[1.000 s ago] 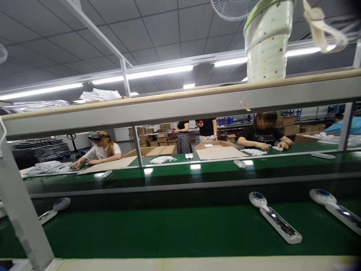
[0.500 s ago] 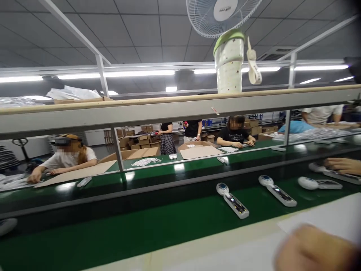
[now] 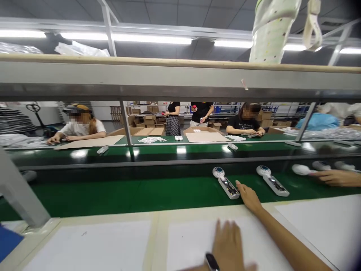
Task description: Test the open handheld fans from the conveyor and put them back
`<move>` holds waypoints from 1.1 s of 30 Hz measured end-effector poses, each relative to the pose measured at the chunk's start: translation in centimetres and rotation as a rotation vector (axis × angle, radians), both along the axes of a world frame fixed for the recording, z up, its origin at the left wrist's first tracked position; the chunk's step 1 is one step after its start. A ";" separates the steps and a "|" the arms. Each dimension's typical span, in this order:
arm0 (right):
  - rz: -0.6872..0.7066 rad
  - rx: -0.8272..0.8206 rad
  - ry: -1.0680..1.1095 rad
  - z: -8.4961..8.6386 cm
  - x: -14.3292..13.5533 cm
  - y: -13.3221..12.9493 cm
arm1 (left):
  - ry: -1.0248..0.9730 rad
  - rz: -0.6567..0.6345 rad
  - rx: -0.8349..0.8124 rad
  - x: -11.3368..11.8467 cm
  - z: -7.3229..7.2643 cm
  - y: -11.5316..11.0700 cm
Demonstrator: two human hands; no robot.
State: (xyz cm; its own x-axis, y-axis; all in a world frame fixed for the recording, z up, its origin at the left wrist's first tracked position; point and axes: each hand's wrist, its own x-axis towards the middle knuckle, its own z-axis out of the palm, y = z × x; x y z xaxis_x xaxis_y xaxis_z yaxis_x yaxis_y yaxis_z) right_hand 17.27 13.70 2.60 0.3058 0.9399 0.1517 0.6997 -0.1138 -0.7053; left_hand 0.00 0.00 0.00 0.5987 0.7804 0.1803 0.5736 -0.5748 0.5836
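My right hand reaches out over the table's far edge onto the green conveyor belt. Its fingers are apart and its fingertips touch the near end of a white handheld device with a round blue-faced head. It holds nothing. My left hand, with a dark band on the wrist, lies flat and open on a white sheet on the work table in front of me. A second white device lies on the belt just to the right.
Another person's hand reaches onto the belt at the right, near more white devices. A grey shelf beam crosses overhead, with a post at the left. Several people work at the far line.
The view has dipped down and shifted. My right hand has come forward from the lower right corner to the device on the belt, and my left hand has appeared on the white sheet.
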 end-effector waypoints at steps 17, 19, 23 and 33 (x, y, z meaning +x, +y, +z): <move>0.668 -0.264 1.193 1.3 -17.8 -5.5 | -0.687 0.333 -0.192 -15.4 3.3 10.0; 0.751 -0.304 1.328 1.7 -18.6 -5.9 | -0.746 0.319 -0.209 -15.4 3.5 10.6; 0.658 -0.326 1.361 1.8 -18.9 -5.4 | -0.807 0.263 -0.343 -15.4 3.5 10.8; 0.561 -0.335 1.307 1.1 -18.6 -4.9 | -0.758 0.177 -0.480 -15.7 3.7 9.9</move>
